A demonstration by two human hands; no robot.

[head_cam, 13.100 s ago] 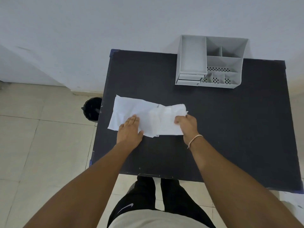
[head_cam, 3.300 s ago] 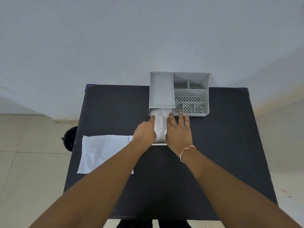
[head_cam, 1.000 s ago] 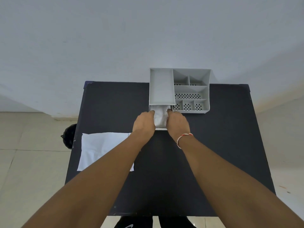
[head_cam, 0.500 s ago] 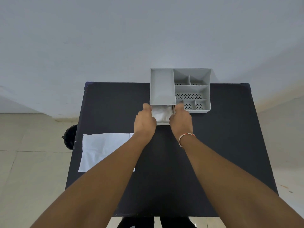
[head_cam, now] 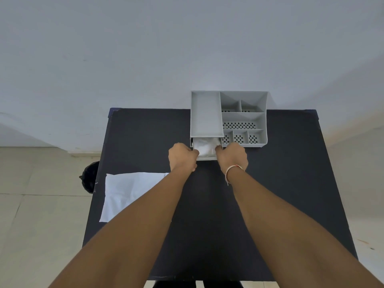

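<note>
A grey desk organizer (head_cam: 207,113) stands at the table's far edge against the wall. Its small bottom drawer (head_cam: 206,158) is pulled partly out, and a folded white sheet (head_cam: 204,146) lies inside it. My left hand (head_cam: 182,156) is at the drawer's left front corner and my right hand (head_cam: 233,156) is at its right front corner. Both have their fingers curled and grip the drawer's sides. The fingertips are hidden behind the backs of the hands.
Another white sheet (head_cam: 128,192) lies flat near the left edge of the black table (head_cam: 280,183), partly under my left forearm. A black bin (head_cam: 89,177) stands on the tiled floor left of the table. The organizer's perforated compartments (head_cam: 239,125) hold nothing visible.
Both hands have shifted from pressing the folded sheet to the drawer's front corners. The drawer has slid further into the organizer, so less of the folded sheet shows.
</note>
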